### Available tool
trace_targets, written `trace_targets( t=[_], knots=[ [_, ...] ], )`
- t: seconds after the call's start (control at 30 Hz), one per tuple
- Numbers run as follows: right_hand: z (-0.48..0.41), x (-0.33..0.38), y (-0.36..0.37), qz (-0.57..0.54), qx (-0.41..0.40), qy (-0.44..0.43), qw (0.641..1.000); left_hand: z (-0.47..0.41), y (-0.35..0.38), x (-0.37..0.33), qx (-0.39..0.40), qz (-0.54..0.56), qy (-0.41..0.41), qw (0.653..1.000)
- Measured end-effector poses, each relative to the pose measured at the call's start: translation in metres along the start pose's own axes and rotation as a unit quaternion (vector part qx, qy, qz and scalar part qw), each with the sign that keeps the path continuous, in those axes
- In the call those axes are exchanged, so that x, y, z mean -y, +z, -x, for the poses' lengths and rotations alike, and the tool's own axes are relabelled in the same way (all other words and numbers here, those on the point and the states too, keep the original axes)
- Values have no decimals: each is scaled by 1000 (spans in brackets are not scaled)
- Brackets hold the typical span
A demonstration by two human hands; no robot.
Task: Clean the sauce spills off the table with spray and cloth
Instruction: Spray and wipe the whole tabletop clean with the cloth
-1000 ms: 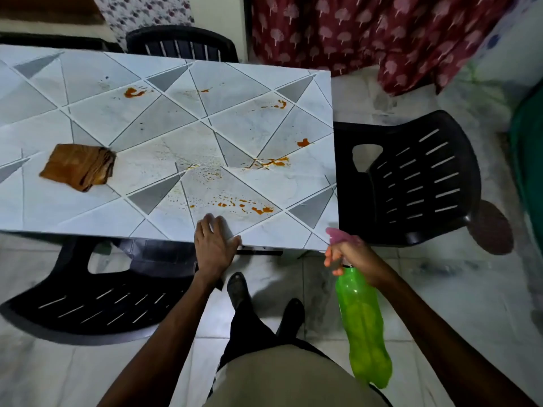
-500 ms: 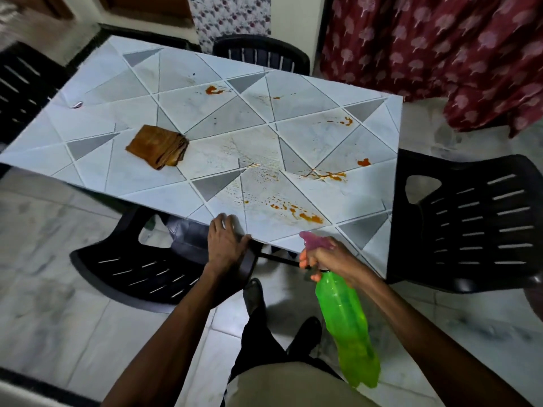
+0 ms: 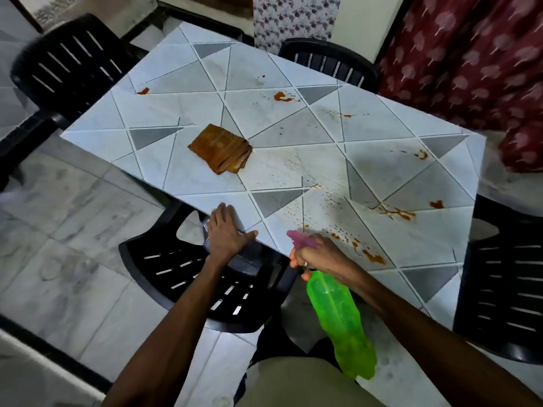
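View swung left and tilted; table (image 3: 188,118) now lies diagonal, far corner toward 12 o'clock. Black chair (image 3: 67,66) newly in sight at 10 o'clock, plus extra sauce spot (image 3: 143,91) near table's left edge. Cloth (image 3: 221,148) shifted in view from 9 o'clock toward centre. Right hand (image 3: 318,255) brought spray bottle (image 3: 338,318) forward from beyond table corner, pink nozzle now over table edge beside near spills (image 3: 368,254).

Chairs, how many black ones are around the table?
4: one chair at the far left, one behind the table, one on the right, one tucked under the near edge. Others may be out of view.
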State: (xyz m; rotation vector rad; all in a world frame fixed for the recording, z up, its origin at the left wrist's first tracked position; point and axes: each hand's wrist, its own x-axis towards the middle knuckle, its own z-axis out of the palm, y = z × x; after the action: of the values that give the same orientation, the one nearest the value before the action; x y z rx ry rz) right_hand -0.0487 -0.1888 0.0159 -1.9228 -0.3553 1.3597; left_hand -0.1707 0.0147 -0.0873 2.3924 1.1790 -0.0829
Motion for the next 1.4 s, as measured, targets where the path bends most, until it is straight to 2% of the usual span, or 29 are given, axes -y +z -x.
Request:
trace_targets(
  t=[0.23, 0.37, 0.47, 0.63, 0.73, 0.83, 0.97, 1.13, 1.27, 1.4],
  knots=[
    [-36, 36, 10, -7, -53, 20, 998, -22, -9, 12, 29, 6, -6, 1000],
    [-42, 48, 5, -42, -37, 20, 998, -35, -13, 10, 56, -3, 0, 998],
    [-48, 60, -6, -58, -36, 1, 998, -44, -15, 5, 41, -4, 4, 999],
    [-69, 111, -38, -97, -58, -81, 990, -64, -22, -3, 10, 6, -9, 1000],
    [-83, 162, -56, -116, -63, -177, 975, -83, -31, -2, -10, 7, -47, 999],
    [-110, 215, -61, -85, -72, -290, 950, -98, -40, 6, -15, 5, -88, 996],
    [-159, 276, -52, -78, -101, -391, 911, -114, -51, 20, -26, -3, -113, 993],
    [-229, 345, -27, -83, -161, -432, 884, -142, -65, 38, -29, -20, -114, 993],
    [-281, 384, -2, -53, -177, -441, 878, -157, -71, 48, -32, -33, -111, 993],
    [-309, 408, 15, -33, -181, -437, 880, -163, -67, 56, 5, -39, -125, 991]
  ],
)
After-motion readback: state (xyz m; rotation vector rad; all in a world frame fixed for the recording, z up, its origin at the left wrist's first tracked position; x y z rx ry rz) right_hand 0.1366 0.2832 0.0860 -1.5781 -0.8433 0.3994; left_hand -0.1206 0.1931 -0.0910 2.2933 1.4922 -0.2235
